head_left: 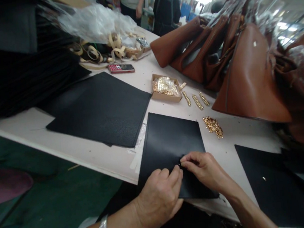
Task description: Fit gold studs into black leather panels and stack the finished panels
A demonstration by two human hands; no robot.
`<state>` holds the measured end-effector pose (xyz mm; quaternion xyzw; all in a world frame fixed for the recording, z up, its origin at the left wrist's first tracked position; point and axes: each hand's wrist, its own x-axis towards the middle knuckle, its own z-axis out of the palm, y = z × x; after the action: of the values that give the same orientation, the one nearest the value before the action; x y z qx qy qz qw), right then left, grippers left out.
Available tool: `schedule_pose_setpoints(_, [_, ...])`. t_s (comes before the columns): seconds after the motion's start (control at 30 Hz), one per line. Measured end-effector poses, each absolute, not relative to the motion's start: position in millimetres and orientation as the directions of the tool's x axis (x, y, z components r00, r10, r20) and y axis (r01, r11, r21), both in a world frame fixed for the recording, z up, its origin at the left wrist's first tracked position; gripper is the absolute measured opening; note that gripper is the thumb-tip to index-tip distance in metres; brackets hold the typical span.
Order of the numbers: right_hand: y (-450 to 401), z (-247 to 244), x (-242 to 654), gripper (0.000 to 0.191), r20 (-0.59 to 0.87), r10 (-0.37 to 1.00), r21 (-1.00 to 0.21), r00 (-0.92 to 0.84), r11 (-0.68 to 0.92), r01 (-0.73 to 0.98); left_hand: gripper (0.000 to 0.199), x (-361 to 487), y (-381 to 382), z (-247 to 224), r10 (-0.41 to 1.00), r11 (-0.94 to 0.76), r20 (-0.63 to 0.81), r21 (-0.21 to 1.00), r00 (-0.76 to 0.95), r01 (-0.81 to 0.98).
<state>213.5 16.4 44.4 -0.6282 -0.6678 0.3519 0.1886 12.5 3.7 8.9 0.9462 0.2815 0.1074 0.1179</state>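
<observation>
A black leather panel [171,137] lies at the table's front edge beneath both hands. My left hand [163,193] is closed at the panel's middle, its thumb under the near side and its fingertips beside a tiny fitting. My right hand [202,167] pinches at the same spot, thumb and index finger on something small and partly hidden. Right of the panel is a pile of small gold pieces [213,126]. Behind it, a cardboard box [167,97] holds more gold pieces in plastic, with rows of gold pieces [197,102] beside it.
More black panels [102,112] lie at left, beside a dark stack [21,77]. A black panel with a gold fitting [272,188] is at right. Brown bags [252,80] stand at the back right. A red phone [121,68] and strap scraps lie behind. Two people are beyond the table.
</observation>
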Motion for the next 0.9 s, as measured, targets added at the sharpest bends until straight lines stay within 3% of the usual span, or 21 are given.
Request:
schedule_pose_setpoints(0.23, [21.7, 49.9, 205.4, 0.013, -0.221, 0.963, -0.654, -0.154, -0.029, 0.756, 0.061, 11.4, 3.8, 8.2, 0.549, -0.819, 0.16, 0.296, 0.82, 0.491])
schedule_pose_setpoints(0.7, [58.8, 55.9, 203.3, 0.005, -0.6, 0.798, -0.461, -0.051, -0.293, 0.838, 0.047, 10.7, 5.6, 7.4, 0.545, -0.834, 0.277, 0.278, 0.791, 0.477])
schedule_pose_setpoints(0.8, [64.5, 64.1, 195.9, 0.007, -0.607, 0.794, -0.365, -0.013, -0.264, 0.893, 0.043, 10.7, 5.4, 4.4, 0.547, -0.833, 0.3, 0.288, 0.782, 0.472])
schedule_pose_setpoints(0.9, [64.1, 67.2, 192.0, 0.008, -0.578, 0.816, -0.368, -0.007, -0.253, 0.895, 0.041, 10.8, 5.2, -1.8, 0.542, -0.837, 0.321, 0.291, 0.777, 0.464])
